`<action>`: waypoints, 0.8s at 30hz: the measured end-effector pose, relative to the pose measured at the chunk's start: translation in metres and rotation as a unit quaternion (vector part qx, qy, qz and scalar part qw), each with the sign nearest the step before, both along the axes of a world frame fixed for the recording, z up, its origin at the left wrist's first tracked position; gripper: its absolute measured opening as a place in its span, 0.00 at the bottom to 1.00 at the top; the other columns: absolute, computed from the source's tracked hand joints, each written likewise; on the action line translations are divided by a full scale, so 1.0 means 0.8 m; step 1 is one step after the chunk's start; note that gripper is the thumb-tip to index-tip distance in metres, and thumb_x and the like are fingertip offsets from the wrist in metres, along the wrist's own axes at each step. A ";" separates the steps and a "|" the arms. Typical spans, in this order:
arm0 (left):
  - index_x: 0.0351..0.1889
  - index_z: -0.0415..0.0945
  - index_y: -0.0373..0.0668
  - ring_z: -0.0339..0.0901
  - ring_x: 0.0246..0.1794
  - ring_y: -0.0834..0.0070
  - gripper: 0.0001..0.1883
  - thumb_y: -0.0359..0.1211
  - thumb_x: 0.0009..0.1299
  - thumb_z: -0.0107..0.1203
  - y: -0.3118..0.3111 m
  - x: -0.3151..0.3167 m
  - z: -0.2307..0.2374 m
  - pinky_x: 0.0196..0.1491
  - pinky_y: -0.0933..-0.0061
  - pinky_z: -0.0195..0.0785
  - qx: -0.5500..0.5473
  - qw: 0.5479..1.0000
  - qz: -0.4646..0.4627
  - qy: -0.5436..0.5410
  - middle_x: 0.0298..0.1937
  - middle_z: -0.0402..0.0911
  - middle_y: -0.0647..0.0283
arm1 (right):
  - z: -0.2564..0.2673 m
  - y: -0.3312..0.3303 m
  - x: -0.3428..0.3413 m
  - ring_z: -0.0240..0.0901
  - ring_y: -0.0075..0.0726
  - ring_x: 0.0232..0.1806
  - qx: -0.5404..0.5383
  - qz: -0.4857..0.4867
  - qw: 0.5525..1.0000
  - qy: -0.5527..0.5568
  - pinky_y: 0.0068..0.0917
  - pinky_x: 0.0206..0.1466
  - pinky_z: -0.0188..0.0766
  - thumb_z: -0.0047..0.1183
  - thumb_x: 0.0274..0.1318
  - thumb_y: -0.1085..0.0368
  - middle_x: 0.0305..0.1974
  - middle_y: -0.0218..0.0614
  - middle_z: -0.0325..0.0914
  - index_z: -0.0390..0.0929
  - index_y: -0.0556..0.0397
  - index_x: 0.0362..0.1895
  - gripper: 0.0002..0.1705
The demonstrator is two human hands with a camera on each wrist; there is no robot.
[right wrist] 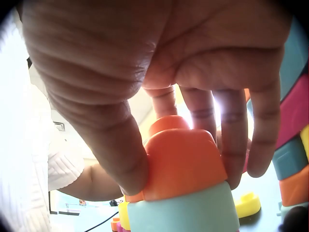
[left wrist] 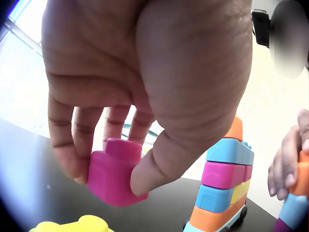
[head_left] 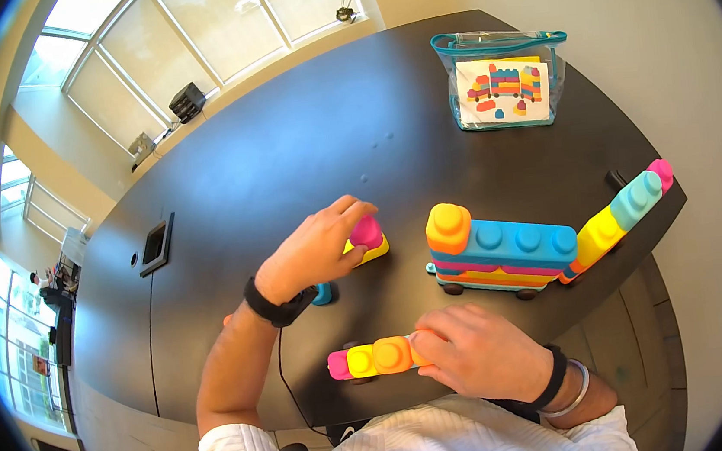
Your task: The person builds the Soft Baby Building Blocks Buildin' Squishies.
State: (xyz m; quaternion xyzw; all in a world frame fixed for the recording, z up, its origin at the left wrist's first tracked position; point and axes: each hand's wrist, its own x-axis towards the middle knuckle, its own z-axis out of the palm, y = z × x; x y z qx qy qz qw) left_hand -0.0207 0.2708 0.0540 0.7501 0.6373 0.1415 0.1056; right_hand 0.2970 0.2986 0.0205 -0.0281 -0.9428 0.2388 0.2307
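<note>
My left hand (head_left: pixel 315 245) pinches a magenta toy block (left wrist: pixel 116 174) between thumb and fingers. Right by it, a yellow block (left wrist: pixel 79 225) lies on the table. My right hand (head_left: pixel 483 348) grips an orange block (right wrist: pixel 186 164) that sits on a light blue block (right wrist: pixel 183 212). This stack stands at the near edge, in a row with another orange block (head_left: pixel 391 355), a yellow one (head_left: pixel 361 361) and a magenta one (head_left: pixel 339 365). Partly behind my left wrist is a blue block (head_left: pixel 322 294).
A tall wheeled block wagon (head_left: pixel 502 251) stands right of centre, with a lower block car (head_left: pixel 601 233) angled off beside it. At the far right of the dark table (head_left: pixel 283 137) is a clear zip bag (head_left: pixel 555 76) with a picture card. A socket box (head_left: pixel 157 244) is set at left.
</note>
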 end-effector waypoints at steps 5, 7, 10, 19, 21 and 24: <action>0.69 0.79 0.40 0.85 0.61 0.42 0.27 0.30 0.73 0.71 0.008 -0.012 -0.055 0.63 0.46 0.81 -0.009 0.999 0.028 0.029 0.61 0.87 0.48 | 0.002 -0.001 -0.004 0.81 0.45 0.47 0.004 0.009 1.000 -0.001 0.43 0.51 0.78 0.75 0.62 0.61 0.46 0.36 0.78 0.76 0.47 0.49 0.20; 0.69 0.79 0.40 0.85 0.62 0.41 0.27 0.30 0.73 0.71 0.010 -0.010 -0.058 0.63 0.45 0.81 -0.023 0.999 0.038 0.015 0.61 0.87 0.47 | 0.001 -0.002 -0.003 0.81 0.45 0.47 0.003 0.005 1.000 0.001 0.43 0.50 0.78 0.75 0.62 0.61 0.46 0.36 0.78 0.76 0.47 0.50 0.20; 0.70 0.79 0.40 0.85 0.63 0.41 0.27 0.29 0.73 0.71 0.012 -0.015 -0.060 0.64 0.44 0.81 -0.032 0.998 0.035 0.030 0.62 0.87 0.46 | 0.003 -0.002 -0.004 0.82 0.45 0.47 0.005 0.003 1.000 -0.004 0.43 0.50 0.78 0.76 0.62 0.61 0.47 0.36 0.78 0.76 0.47 0.50 0.21; 0.71 0.78 0.43 0.86 0.59 0.41 0.27 0.34 0.75 0.69 0.025 -0.013 -0.074 0.59 0.42 0.83 -0.076 0.994 0.053 0.064 0.62 0.87 0.52 | -0.002 -0.001 -0.008 0.83 0.46 0.48 -0.004 0.017 1.000 0.014 0.44 0.51 0.80 0.76 0.61 0.62 0.48 0.37 0.79 0.77 0.48 0.55 0.23; 0.69 0.78 0.46 0.87 0.56 0.40 0.26 0.34 0.74 0.70 0.022 -0.019 -0.078 0.56 0.41 0.83 -0.064 0.996 0.042 0.041 0.59 0.86 0.52 | -0.005 0.001 -0.008 0.83 0.46 0.47 -0.009 0.018 1.000 0.004 0.44 0.51 0.80 0.76 0.61 0.62 0.48 0.37 0.79 0.78 0.49 0.56 0.23; 0.66 0.79 0.47 0.87 0.55 0.40 0.24 0.34 0.72 0.70 0.002 -0.016 -0.071 0.54 0.41 0.82 -0.074 0.996 0.033 0.040 0.57 0.86 0.53 | -0.004 0.003 -0.005 0.83 0.46 0.47 -0.011 0.005 1.000 -0.013 0.44 0.51 0.80 0.74 0.62 0.63 0.46 0.37 0.79 0.78 0.49 0.57 0.23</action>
